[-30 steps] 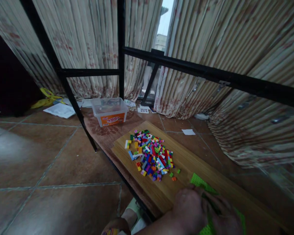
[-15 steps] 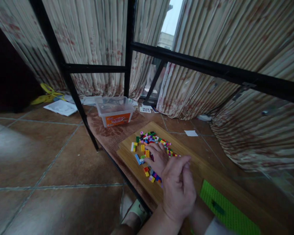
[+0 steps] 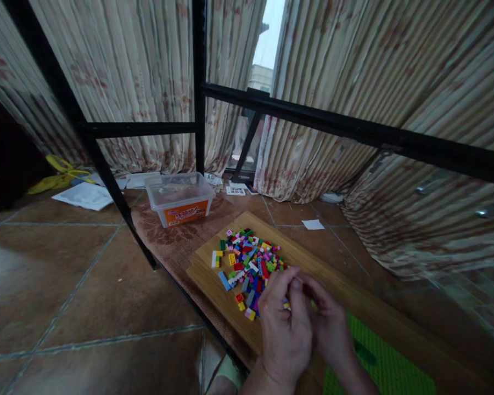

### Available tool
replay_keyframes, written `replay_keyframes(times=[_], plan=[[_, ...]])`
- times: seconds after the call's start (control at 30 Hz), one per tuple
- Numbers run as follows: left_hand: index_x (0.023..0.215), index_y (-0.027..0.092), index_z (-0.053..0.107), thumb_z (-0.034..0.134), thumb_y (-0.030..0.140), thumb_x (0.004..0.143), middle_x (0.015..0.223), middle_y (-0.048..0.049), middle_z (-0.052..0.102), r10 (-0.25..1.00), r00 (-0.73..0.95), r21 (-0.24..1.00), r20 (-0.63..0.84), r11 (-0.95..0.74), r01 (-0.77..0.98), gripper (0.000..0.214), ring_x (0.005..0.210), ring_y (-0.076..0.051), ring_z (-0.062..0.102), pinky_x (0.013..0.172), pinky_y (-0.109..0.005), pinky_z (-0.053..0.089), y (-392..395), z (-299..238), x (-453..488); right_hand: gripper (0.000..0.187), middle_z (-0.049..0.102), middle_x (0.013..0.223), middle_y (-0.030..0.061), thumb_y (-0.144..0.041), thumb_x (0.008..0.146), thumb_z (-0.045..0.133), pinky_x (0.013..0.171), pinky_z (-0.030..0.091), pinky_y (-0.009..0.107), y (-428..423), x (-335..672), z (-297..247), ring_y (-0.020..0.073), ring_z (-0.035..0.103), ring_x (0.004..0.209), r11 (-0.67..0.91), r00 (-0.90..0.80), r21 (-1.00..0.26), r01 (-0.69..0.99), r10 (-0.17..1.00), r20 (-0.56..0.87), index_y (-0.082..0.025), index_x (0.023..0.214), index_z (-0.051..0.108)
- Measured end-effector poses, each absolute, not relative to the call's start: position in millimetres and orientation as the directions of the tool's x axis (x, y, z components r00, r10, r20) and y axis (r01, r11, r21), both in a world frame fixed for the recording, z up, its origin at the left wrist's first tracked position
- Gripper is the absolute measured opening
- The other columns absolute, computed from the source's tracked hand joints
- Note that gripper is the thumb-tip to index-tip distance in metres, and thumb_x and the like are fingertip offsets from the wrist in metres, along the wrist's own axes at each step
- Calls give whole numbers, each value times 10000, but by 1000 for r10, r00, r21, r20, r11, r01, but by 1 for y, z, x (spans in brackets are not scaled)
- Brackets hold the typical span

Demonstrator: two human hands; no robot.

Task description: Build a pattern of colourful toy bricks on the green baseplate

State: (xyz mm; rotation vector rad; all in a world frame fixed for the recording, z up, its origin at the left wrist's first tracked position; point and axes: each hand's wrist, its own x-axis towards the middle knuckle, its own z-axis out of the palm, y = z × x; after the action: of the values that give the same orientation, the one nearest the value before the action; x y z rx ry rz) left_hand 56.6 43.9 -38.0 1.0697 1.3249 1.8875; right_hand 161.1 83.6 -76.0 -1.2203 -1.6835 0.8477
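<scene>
My left hand (image 3: 286,323) is closed, its fingers curled and thumb pressed against the index finger. Close against it on the right is my right hand (image 3: 329,326), fingers bent in to meet the left fingertips. Whatever they hold between them is hidden. Just beyond the hands lies a pile of small coloured toy building bricks (image 3: 251,266) on a wooden board (image 3: 288,241). A yellow brick (image 3: 232,259) rests at the pile's left side. To the right, partly behind my right forearm, is a green studded baseplate (image 3: 395,359) with a dark green patch on it.
A clear plastic tub (image 3: 180,200) with an orange label stands on a brown cloth (image 3: 156,233) past the board. A black metal frame (image 3: 144,129) rises around the cloth. White trays and papers (image 3: 84,196) lie on the tiled floor by the curtains (image 3: 148,66).
My right hand has come back from the pile to meet my left hand. One of two yellow bricks by its fingers no longer shows there. The view has shifted slightly.
</scene>
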Motion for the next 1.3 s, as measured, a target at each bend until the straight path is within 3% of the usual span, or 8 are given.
replay_keyframes(times=[0.07,0.17,0.3,0.43,0.6,0.77,0.93,1.3], plan=[[1080,200,638,445,261,938,961,-46,667,865,-465,970,190,-237,-44,247,879,-144,612,816,-274,481,46,-41,63,434,688,1139,74,-446,743,669,883,518,365,67,197,-75,248,638,1037,64,87,-933,354,991,101,-227,1118,661],[1099,188,642,442,280,927,985,-58,674,955,-284,996,82,-86,-4,279,876,-157,622,813,-288,490,46,-49,85,463,702,1112,62,-452,665,739,902,510,397,44,251,-78,283,629,1063,-186,376,-947,262,924,-77,-228,1067,693],[1127,170,640,494,236,863,1052,-77,668,1000,5,986,-17,16,167,309,888,-178,632,809,-301,503,37,-64,121,367,679,1166,56,-485,703,689,850,543,377,29,301,-92,265,647,1035,-162,439,-985,-54,882,-169,-250,982,724],[1165,176,611,496,229,843,1124,-77,648,987,152,952,-40,-9,306,346,882,-169,640,809,-286,510,33,-71,142,433,697,1097,62,-449,660,747,881,517,358,26,322,-100,232,655,986,-125,446,-985,-119,880,-166,-219,1024,704],[1165,170,595,460,194,859,1098,-82,655,985,168,885,-39,-44,463,336,877,-166,648,817,-280,507,46,-77,158,507,715,814,41,-460,672,720,741,528,351,27,343,-101,204,659,754,-187,421,-981,58,895,-146,-186,1096,675],[1217,190,564,428,135,870,1189,-85,616,965,254,761,64,-212,613,377,1009,-183,626,902,-304,490,50,-88,174,341,704,825,41,-430,731,649,700,512,334,28,350,-109,204,641,746,-166,362,-946,280,930,-57,-191,971,691],[1257,184,540,435,95,861,1264,-93,581,939,323,621,118,-324,714,419,1131,-185,573,981,-312,454,54,-95,182,273,678,836,51,-363,763,600,657,506,310,34,341,-115,185,632,707,-117,293,-932,343,956,-12,-178,945,684],[1103,220,621,438,91,868,1166,-53,600,905,406,487,123,-412,770,324,1052,-173,577,922,-287,467,60,-101,184,225,613,943,57,-162,765,564,775,500,335,28,343,-108,184,620,799,-62,190,-758,649,978,83,-200,956,676]])
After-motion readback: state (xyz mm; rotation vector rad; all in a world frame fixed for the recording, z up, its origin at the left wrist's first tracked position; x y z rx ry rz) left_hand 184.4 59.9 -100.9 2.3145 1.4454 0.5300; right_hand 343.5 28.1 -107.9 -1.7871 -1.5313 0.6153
